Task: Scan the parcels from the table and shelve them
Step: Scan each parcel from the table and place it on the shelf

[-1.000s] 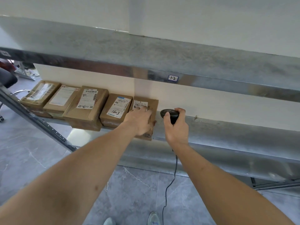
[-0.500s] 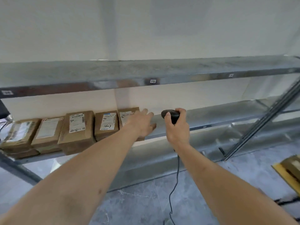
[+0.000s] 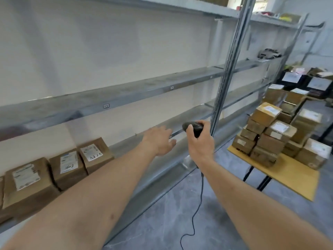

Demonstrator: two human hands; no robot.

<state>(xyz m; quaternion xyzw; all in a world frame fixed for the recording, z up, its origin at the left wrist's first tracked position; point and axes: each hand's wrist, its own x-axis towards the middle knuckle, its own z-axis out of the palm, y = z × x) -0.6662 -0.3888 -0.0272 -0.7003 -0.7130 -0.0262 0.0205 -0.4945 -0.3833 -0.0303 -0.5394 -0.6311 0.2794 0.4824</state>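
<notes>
Brown cardboard parcels with white labels lie in a row on the low metal shelf (image 3: 158,136) at the left; the rightmost one (image 3: 95,155) has "8825" handwritten on its label. My left hand (image 3: 159,141) hovers open in front of the shelf, to the right of that parcel and apart from it. My right hand (image 3: 199,143) grips a black corded barcode scanner (image 3: 192,127), its cable hanging down to the floor. A stack of several more parcels (image 3: 277,130) stands on a wooden-topped table (image 3: 292,179) at the right.
A metal upright post (image 3: 228,69) of the rack stands just behind my right hand. Upper shelves (image 3: 126,94) run along the white wall. Dark boxes and more cartons (image 3: 306,83) sit behind the table. Grey tiled floor (image 3: 171,213) lies below.
My left hand has let go of the rightmost shelved parcel and drawn away to the right. My view has swung right, bringing the table with parcels into sight.
</notes>
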